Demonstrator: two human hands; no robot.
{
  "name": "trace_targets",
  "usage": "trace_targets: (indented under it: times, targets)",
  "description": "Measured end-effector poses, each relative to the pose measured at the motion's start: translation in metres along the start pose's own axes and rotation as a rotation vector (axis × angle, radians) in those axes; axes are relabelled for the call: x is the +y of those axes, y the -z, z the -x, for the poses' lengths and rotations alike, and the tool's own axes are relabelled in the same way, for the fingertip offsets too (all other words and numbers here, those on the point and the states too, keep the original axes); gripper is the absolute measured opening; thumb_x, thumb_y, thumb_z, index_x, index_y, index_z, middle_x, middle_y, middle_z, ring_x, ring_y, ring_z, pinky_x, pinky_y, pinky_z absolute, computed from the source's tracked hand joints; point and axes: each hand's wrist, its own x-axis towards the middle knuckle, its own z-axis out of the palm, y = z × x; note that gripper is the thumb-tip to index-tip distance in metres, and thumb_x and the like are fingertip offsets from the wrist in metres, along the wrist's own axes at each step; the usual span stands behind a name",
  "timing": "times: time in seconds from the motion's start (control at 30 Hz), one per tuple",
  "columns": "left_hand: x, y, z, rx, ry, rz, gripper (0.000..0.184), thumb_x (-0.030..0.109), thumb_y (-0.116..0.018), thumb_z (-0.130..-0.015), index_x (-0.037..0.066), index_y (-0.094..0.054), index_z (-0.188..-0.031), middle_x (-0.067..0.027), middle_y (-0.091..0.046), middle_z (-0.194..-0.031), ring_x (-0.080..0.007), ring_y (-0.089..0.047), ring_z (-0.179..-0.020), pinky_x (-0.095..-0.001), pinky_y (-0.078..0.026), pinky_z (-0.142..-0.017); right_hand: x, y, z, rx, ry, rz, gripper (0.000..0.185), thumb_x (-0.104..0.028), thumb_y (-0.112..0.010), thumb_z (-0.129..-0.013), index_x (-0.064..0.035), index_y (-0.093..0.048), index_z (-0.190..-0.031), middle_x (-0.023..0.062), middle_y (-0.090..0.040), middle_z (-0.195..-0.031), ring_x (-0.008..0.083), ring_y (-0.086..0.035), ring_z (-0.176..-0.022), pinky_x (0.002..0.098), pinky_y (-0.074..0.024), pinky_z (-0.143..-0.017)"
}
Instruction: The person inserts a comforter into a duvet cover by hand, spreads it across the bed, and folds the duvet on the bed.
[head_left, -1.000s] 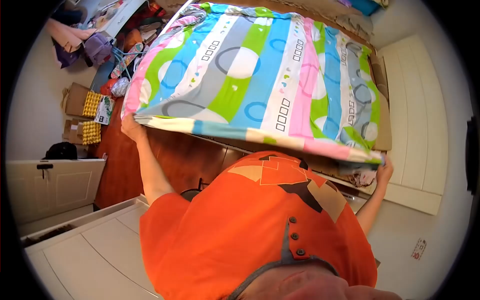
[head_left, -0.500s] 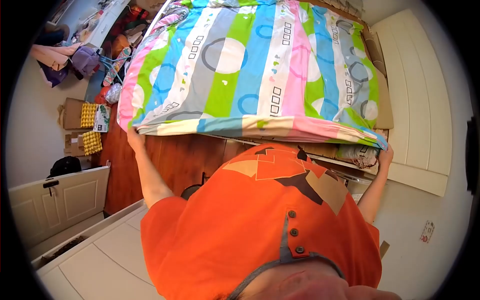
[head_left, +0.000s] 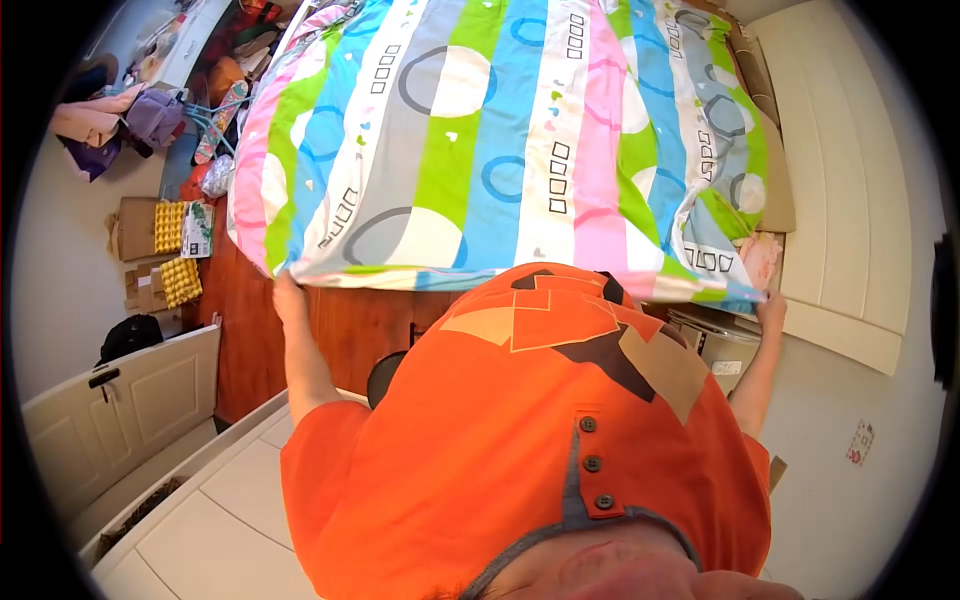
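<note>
A colourful striped quilt [head_left: 490, 190] with circles and small squares lies over the bed, its near edge stretched taut in front of my body. At the near left corner, my left hand [head_left: 288, 292] is closed on the edge. My right hand [head_left: 770, 307] grips the near right corner, with the fabric gathered into a point there. Both arms are spread wide. Towards the right side the quilt falls in slanting creases, and pinkish bedding [head_left: 762, 258] shows beside it. My orange shirt hides part of the near edge.
The headboard-like cream panel [head_left: 845, 190] stands along the right. At left are yellow egg trays [head_left: 181, 283], cardboard boxes [head_left: 137, 228], a purple bag [head_left: 155, 118] and a white door [head_left: 150, 400] with a black handle. Reddish wooden floor [head_left: 250, 350] shows between.
The quilt's near edge has come slightly closer to me and is flatter, its beige folded underside now mostly out of sight. My left hand has shifted a little right and nearer.
</note>
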Motion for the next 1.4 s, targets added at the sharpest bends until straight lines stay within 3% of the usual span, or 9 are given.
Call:
trace_targets:
  times: [0.13, 0.3, 0.47, 0.53, 0.63, 0.77, 0.93, 1.23, 1.4]
  targets:
    - [0.006, 0.052, -0.099, 0.405, -0.048, 0.121, 0.034, 0.002, -0.055, -0.069, 0.004, -0.054, -0.103, -0.0184, -0.056, -0.091, -0.0372, -0.054, -0.086, -0.0412, -0.044, -0.076, -0.040, 0.092, -0.045, 0.209, 0.103, -0.027, 0.015, -0.002, -0.050, -0.072, -0.0029, -0.061, -0.083, 0.0206, -0.058, -0.075, 0.0340, -0.058, -0.076, 0.0385, -0.0450, -0.069]
    - [0.025, 0.100, -0.129, 0.714, 0.011, 0.278, 0.035, 0.011, -0.058, -0.072, 0.006, -0.055, -0.106, -0.0157, -0.058, -0.097, -0.0333, -0.055, -0.090, -0.0381, -0.045, -0.079, -0.025, 0.144, 0.003, 0.371, -0.014, 0.054, 0.025, -0.002, -0.050, -0.073, -0.0057, -0.063, -0.094, 0.0178, -0.060, -0.091, 0.0343, -0.057, -0.083, 0.0384, -0.0457, -0.072]
    - [-0.047, -0.010, -0.093, 0.118, 0.061, 0.298, 0.030, 0.023, -0.054, -0.080, 0.006, -0.056, -0.105, -0.0205, -0.061, -0.094, -0.0378, -0.058, -0.088, -0.0413, -0.046, -0.074, -0.015, 0.020, 0.102, -0.273, -0.345, 0.186, 0.028, -0.005, -0.053, -0.073, -0.0051, -0.062, -0.100, 0.0202, -0.057, -0.102, 0.0352, -0.054, -0.097, 0.0407, -0.0424, -0.085]
    - [-0.061, 0.001, -0.090, 0.034, 0.055, 0.291, 0.027, 0.023, -0.054, -0.081, 0.007, -0.057, -0.102, -0.0208, -0.061, -0.089, -0.0379, -0.059, -0.084, -0.0418, -0.047, -0.071, 0.068, -0.049, 0.141, -0.240, -0.296, 0.033, 0.030, -0.006, -0.053, -0.072, -0.0086, -0.063, -0.101, 0.0194, -0.060, -0.097, 0.0358, -0.056, -0.092, 0.0413, -0.0448, -0.080]
    - [-0.063, 0.032, -0.109, 0.029, -0.085, 0.232, 0.025, 0.013, -0.050, -0.079, 0.005, -0.057, -0.102, -0.0215, -0.061, -0.087, -0.0375, -0.060, -0.082, -0.0410, -0.047, -0.069, -0.022, 0.032, 0.143, -0.418, -0.508, -0.014, 0.028, -0.006, -0.052, -0.073, -0.0070, -0.063, -0.099, 0.0191, -0.062, -0.088, 0.0388, -0.058, -0.084, 0.0420, -0.0462, -0.076]
    - [-0.027, 0.062, -0.117, -0.082, -0.075, 0.215, 0.028, 0.002, -0.047, -0.077, 0.001, -0.056, -0.103, -0.0226, -0.060, -0.094, -0.0364, -0.059, -0.086, -0.0390, -0.047, -0.073, -0.022, 0.030, 0.146, -0.179, -0.410, 0.038, 0.026, -0.003, -0.047, -0.075, -0.0036, -0.062, -0.096, 0.0184, -0.063, -0.077, 0.0335, -0.062, -0.072, 0.0401, -0.0487, -0.061]
    - [-0.061, 0.032, -0.084, -0.048, -0.086, 0.156, 0.028, 0.004, -0.047, -0.078, 0.001, -0.058, -0.103, -0.0227, -0.060, -0.095, -0.0373, -0.058, -0.088, -0.0393, -0.046, -0.075, -0.018, 0.012, 0.153, -0.455, -0.863, -0.761, 0.023, -0.004, -0.039, -0.083, -0.0049, -0.054, -0.101, 0.0130, -0.059, -0.079, 0.0208, -0.064, -0.062, 0.0312, -0.0517, -0.045]
    - [-0.068, 0.051, -0.027, -0.074, 0.060, -0.002, 0.031, -0.002, -0.042, -0.074, 0.001, -0.058, -0.101, -0.0216, -0.059, -0.098, -0.0374, -0.056, -0.092, -0.0394, -0.044, -0.080, -0.028, -0.037, 0.187, -0.020, -1.049, -1.425, 0.027, -0.018, -0.047, -0.088, -0.0029, -0.046, -0.110, 0.0089, -0.053, -0.094, 0.0251, -0.062, -0.073, 0.0298, -0.0544, -0.066]
    - [-0.060, 0.063, -0.037, -0.043, 0.014, -0.069, 0.029, -0.001, -0.044, -0.075, 0.001, -0.058, -0.100, -0.0210, -0.059, -0.097, -0.0372, -0.056, -0.092, -0.0396, -0.045, -0.080, 0.035, -0.034, 0.148, -0.103, -0.440, -0.060, 0.020, -0.016, -0.061, -0.072, -0.0008, -0.056, -0.084, 0.0205, -0.059, -0.081, 0.0356, -0.057, -0.075, 0.0418, -0.0449, -0.065]
